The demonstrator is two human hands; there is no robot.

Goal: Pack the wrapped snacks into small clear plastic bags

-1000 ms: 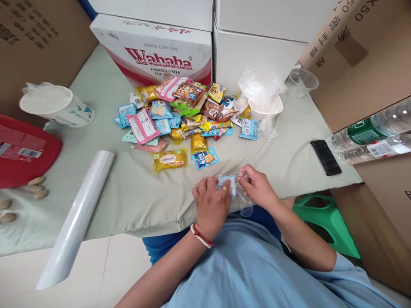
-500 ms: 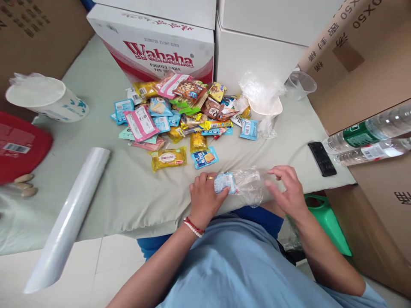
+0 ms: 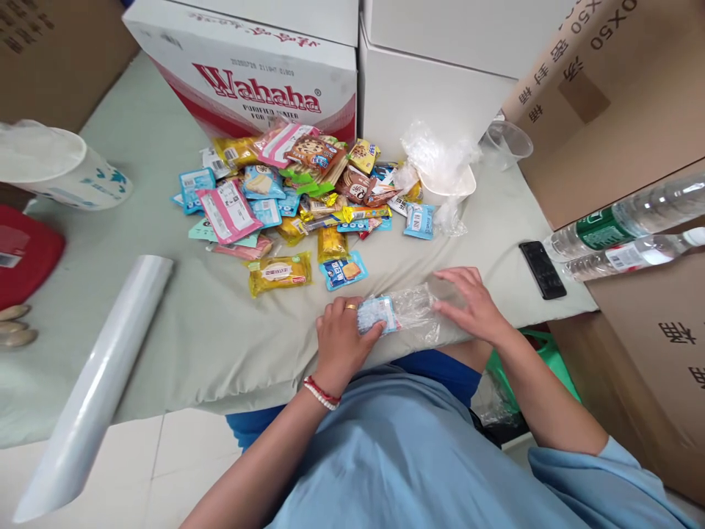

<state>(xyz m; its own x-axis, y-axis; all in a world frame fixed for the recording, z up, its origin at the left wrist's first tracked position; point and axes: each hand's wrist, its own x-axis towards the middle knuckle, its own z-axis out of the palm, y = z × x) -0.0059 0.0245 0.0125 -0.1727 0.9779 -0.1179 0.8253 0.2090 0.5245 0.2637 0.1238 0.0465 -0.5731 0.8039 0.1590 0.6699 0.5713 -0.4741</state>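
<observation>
My left hand point(image 3: 342, 339) grips the left end of a clear plastic bag point(image 3: 414, 307) lying at the table's near edge, its thumb on a light blue snack packet point(image 3: 377, 316) inside. At the bag's other end is my right hand point(image 3: 468, 305), fingers apart, thumb at the clear film. Whether it touches the film I cannot tell. Just beyond the bag lie a blue snack packet point(image 3: 344, 272) and a yellow snack packet point(image 3: 280, 273). A heap of wrapped snacks point(image 3: 258, 180) is behind them.
A white bowl point(image 3: 460, 182) with crumpled clear plastic stands right of the heap. A phone point(image 3: 543, 270) and water bottles point(image 3: 642, 251) lie at the right. On the left are a plastic roll point(image 3: 104, 375) and a paper tub point(image 3: 77, 173). Cartons point(image 3: 264, 81) line the back.
My right hand has moved in to the right end of the clear bag. My left hand keeps its hold on the bag and packet. The camera view has shifted slightly.
</observation>
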